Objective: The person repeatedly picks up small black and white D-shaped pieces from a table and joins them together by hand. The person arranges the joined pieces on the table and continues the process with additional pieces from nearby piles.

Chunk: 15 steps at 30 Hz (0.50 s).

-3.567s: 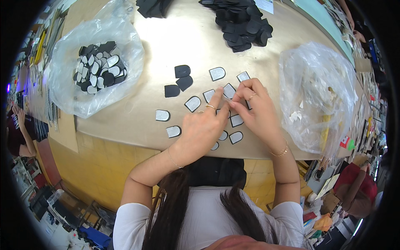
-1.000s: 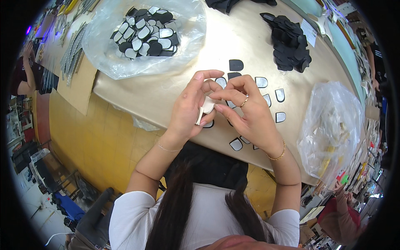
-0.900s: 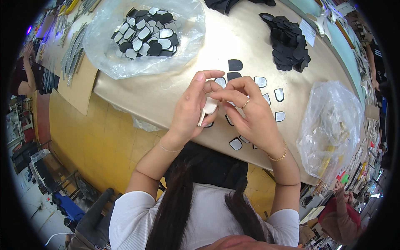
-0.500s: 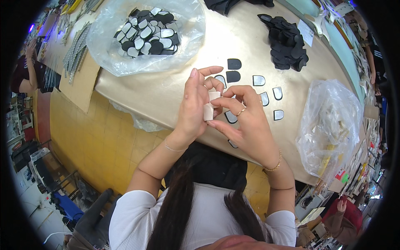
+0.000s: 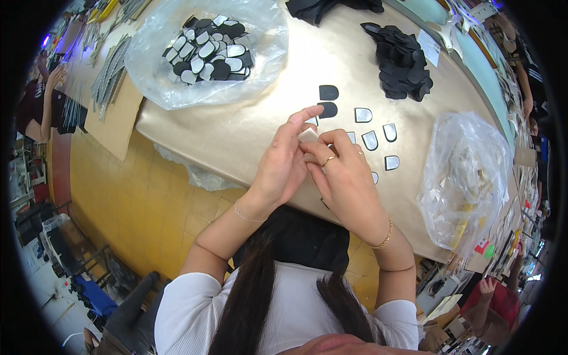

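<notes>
Head view: left hand (image 5: 283,165) and right hand (image 5: 349,183), grip pinching white piece (image 5: 308,135) above table (image 5: 201,139).

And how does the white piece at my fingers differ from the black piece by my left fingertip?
Colour: the white piece is pale, the black piece dark.
Pose: the white piece is up between the left hand and right hand; the black piece lies flat on the table.
Outline: the white piece's full shape is hidden; the black piece's rounded end shows.
Both are partly covered.
</notes>
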### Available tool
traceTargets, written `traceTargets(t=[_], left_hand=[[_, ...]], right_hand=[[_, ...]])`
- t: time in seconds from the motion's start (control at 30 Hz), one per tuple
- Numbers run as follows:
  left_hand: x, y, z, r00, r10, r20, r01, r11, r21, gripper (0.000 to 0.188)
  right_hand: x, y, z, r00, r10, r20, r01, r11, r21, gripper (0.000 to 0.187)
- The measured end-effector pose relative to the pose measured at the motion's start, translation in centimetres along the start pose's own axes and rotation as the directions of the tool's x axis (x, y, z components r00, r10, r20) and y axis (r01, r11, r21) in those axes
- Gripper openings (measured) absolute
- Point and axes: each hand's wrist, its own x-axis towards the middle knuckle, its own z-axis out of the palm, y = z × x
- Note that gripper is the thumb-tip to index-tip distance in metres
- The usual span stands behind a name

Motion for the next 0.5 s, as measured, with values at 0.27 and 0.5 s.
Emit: traceTargets(t=[0.27,0.5], left_hand=[[0.4,0.2,-2.3,0.983,-0.120,0.136,0.132,0.988,-0.080,0.033],[-1.1,-1.4,-1.2,0.997,0.079,0.024,-0.083,0.940,0.332,0.031]], right_hand=[[-0.5,1.7,-1.4,0.968,0.176,-0.181,-0.076,0.887,0.456,0.019],[-0.6,2.8,0.4,0.901,0.322,-0.291,-0.114,0.823,0.557,0.017]])
